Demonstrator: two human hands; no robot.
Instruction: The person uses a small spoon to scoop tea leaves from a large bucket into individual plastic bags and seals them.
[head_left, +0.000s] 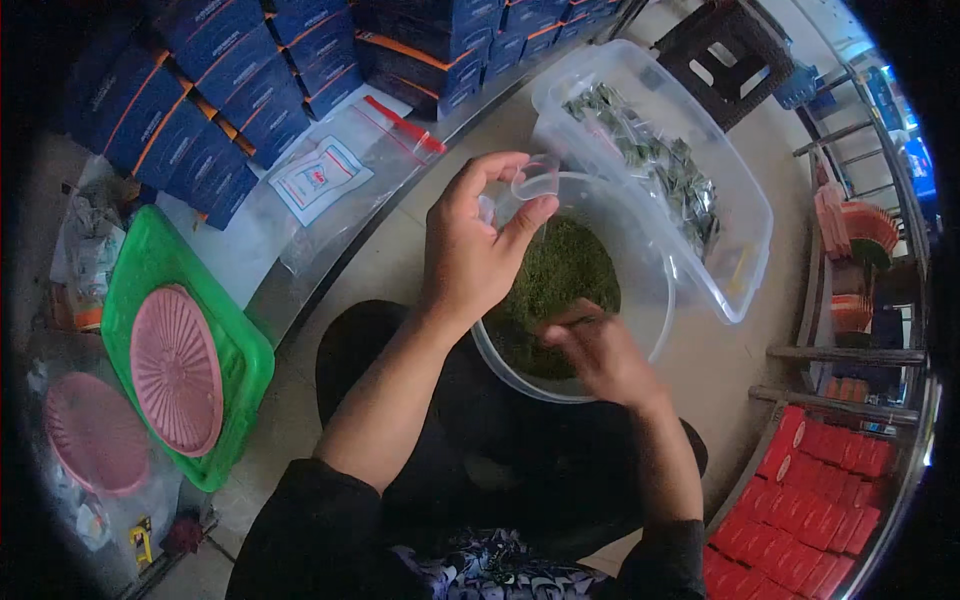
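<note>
My left hand (480, 225) is raised over the left rim of a round translucent plastic tub (664, 300). Between its thumb and fingers it grips a small clear plastic cup (535, 178), whose round mouth shows. Dark green, finely crumbled dried leaf (566, 262) lies in the tub. My right hand (600, 345) hangs over the near part of the tub, above the crumbled leaf. Its fingers are bent and blurred by motion, so whether they hold something cannot be made out. The tub rests by my knees.
Right of the tub, a clear plastic bin (735, 217) contains several filled clear packets (660, 165). Stacked blue boxes (225, 67) and a zip bag (322, 180) occupy the left shelf. A green tray (244, 352) bears a pink ribbed lid (176, 371). Red boxes (802, 510) fill the lower-right rack.
</note>
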